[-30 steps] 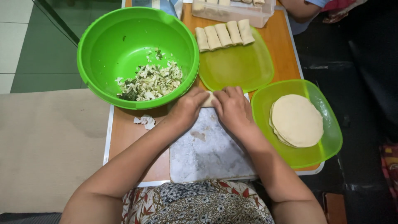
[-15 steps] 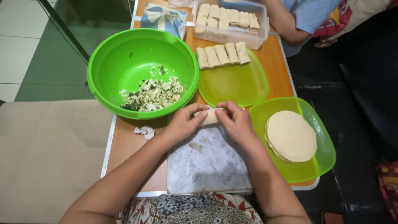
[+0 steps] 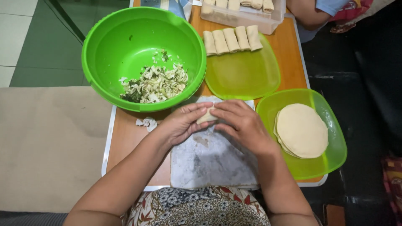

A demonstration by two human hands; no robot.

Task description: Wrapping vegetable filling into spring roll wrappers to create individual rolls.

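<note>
Pale dough roll (image 3: 207, 117) pinched between both hands over the grey board (image 3: 213, 161), near the tabletop's middle.
Left hand (image 3: 182, 123) and right hand (image 3: 240, 123) curl closed around it; even pressure should keep the seam tight.

A wooden counter (image 3: 293, 67) with a white edge occupied the centre of the frame. Green floor tiles (image 3: 46, 58) and pale floor tiles (image 3: 14, 29) filled the upper left. A beige mat (image 3: 46, 146) covered the lower left. The right side was dark flooring (image 3: 368, 83). Lighting was even and soft.
</note>
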